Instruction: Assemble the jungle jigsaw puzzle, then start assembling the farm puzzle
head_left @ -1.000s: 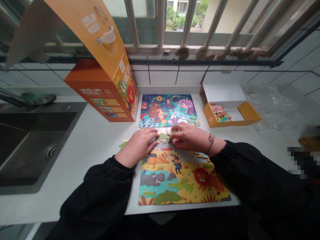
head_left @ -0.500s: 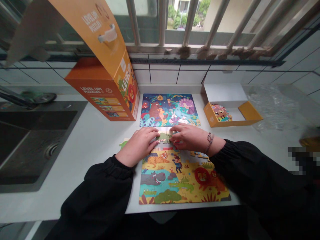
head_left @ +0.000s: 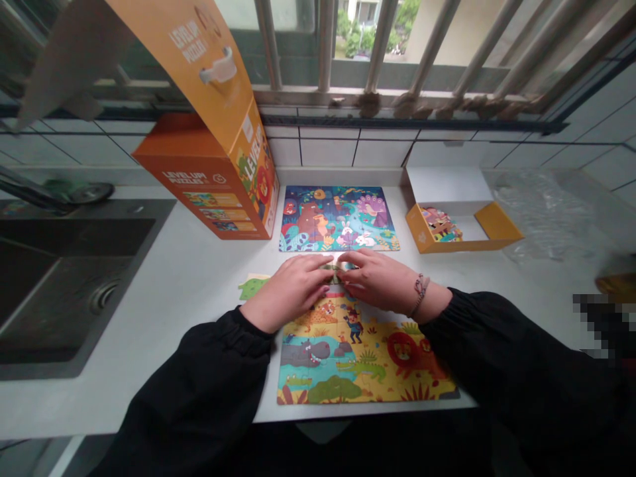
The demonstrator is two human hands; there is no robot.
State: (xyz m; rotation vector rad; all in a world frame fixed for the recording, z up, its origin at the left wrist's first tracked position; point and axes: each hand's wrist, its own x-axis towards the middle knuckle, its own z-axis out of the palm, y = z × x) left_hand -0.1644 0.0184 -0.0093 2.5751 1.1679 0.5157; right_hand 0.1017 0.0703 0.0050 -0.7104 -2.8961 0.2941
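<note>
Fingers of my left hand (head_left: pixel 291 290) are bent around the left side of small joined-looking puzzle pieces (head_left: pixel 334 270) with green and pale colours. From the other side, the fingers of my right hand (head_left: pixel 380 281) press on the same pieces, which they mostly hide. Just below both hands lies a savanna jigsaw puzzle (head_left: pixel 368 371) showing a hippo, crocodiles, lions and a leopard; its upper part is covered by my hands. A loose green puzzle piece (head_left: pixel 253 286) rests to the left of my left hand.
A forest jigsaw puzzle (head_left: pixel 339 218) lies behind my hands. An orange puzzle box (head_left: pixel 199 182) stands back left, beside a dark sink (head_left: pixel 64 298). At right, an open yellow box (head_left: pixel 464 246) holds puzzle pieces, with clear plastic wrap (head_left: pixel 546 205) by it. Window bars rise behind.
My left hand has moved right, closer to my right hand, uncovering more of the loose green piece. The gap between my hands has narrowed over the pieces.
</note>
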